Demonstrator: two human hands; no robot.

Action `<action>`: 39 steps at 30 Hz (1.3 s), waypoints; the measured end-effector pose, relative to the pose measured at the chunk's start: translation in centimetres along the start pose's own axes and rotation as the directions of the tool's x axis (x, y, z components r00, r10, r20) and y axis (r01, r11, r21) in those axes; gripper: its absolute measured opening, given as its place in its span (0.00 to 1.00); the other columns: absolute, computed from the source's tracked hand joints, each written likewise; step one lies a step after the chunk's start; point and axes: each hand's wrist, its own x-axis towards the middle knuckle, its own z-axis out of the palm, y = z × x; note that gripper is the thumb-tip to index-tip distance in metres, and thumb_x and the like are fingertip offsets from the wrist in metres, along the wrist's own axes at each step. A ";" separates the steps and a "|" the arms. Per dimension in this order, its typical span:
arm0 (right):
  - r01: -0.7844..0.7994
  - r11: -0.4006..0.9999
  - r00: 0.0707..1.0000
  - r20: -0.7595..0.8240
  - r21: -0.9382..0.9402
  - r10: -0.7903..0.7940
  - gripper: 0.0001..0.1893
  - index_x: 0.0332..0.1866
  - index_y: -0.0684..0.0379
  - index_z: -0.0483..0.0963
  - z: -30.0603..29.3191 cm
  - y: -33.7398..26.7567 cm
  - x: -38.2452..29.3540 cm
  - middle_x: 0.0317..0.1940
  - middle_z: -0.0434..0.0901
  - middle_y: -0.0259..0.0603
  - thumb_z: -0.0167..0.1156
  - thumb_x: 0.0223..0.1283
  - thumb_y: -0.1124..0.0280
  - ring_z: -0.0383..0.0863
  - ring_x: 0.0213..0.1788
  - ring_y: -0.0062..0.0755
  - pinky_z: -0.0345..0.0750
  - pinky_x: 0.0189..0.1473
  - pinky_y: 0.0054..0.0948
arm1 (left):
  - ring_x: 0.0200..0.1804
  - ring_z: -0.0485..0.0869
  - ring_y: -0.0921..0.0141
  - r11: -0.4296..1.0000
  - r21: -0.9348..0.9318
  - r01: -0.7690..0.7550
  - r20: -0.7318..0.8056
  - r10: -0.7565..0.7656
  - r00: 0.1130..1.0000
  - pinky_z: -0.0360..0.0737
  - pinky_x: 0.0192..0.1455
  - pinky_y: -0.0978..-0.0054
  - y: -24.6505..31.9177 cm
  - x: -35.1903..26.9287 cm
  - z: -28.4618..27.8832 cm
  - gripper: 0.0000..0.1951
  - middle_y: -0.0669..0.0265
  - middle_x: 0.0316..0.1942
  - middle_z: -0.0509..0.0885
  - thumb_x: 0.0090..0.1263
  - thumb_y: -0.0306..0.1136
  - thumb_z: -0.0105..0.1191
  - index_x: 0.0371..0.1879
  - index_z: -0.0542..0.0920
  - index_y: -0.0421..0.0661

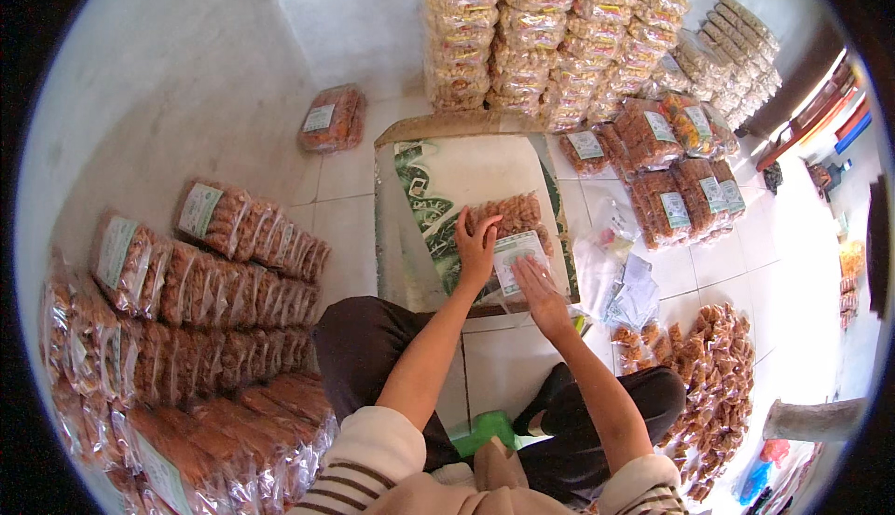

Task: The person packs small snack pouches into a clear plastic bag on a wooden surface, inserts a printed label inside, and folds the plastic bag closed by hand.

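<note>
A clear plastic bag of brown snacks (514, 211) lies on the low table (482, 158), with a printed white and green label (509, 263) at its near end. My left hand (477, 246) rests on the bag's left side, fingers spread over the snacks. My right hand (540, 291) lies flat on the label with its fingers together. Neither hand is visibly closed around anything. The table top has a white sheet with green print.
Rows of bagged snacks (210, 298) fill the floor at left. Labelled packs (671, 165) stand at right, beside loose labels (633, 291) and many small packets (706, 375). Tall stacks of bags (461, 32) line the wall. One pack (334, 118) lies behind left.
</note>
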 end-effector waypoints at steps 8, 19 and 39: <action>0.118 0.987 0.993 -0.009 -0.105 -0.120 0.24 0.60 0.65 0.61 0.3 0.8 -1.1 0.64 0.59 0.45 0.45 0.54 0.77 0.55 0.67 0.42 0.56 0.67 0.39 | 0.66 0.52 0.58 0.997 0.068 -0.021 -0.163 0.032 0.986 0.45 0.66 0.55 -0.7 1.9 0.2 0.15 0.59 0.58 0.62 0.71 0.46 0.39 0.43 0.80 0.55; 0.123 0.932 0.988 0.131 -0.341 -0.082 0.34 0.68 0.54 0.50 2.9 2.8 0.9 0.69 0.48 0.39 0.49 0.53 0.71 0.45 0.71 0.36 0.45 0.70 0.36 | 0.52 0.69 0.64 0.969 0.130 -0.212 -0.007 0.215 0.977 0.55 0.61 0.61 -0.5 4.1 1.2 0.14 0.64 0.42 0.77 0.71 0.39 0.38 0.40 0.81 0.52; 0.235 0.939 0.954 0.245 -0.251 -0.173 0.29 0.65 0.51 0.56 0.6 3.4 1.7 0.67 0.54 0.34 0.44 0.54 0.74 0.50 0.70 0.32 0.50 0.69 0.37 | 0.48 0.70 0.67 0.984 0.065 -0.165 0.048 0.162 0.986 0.58 0.56 0.67 -1.9 4.6 0.6 0.15 0.66 0.40 0.78 0.71 0.42 0.39 0.40 0.82 0.53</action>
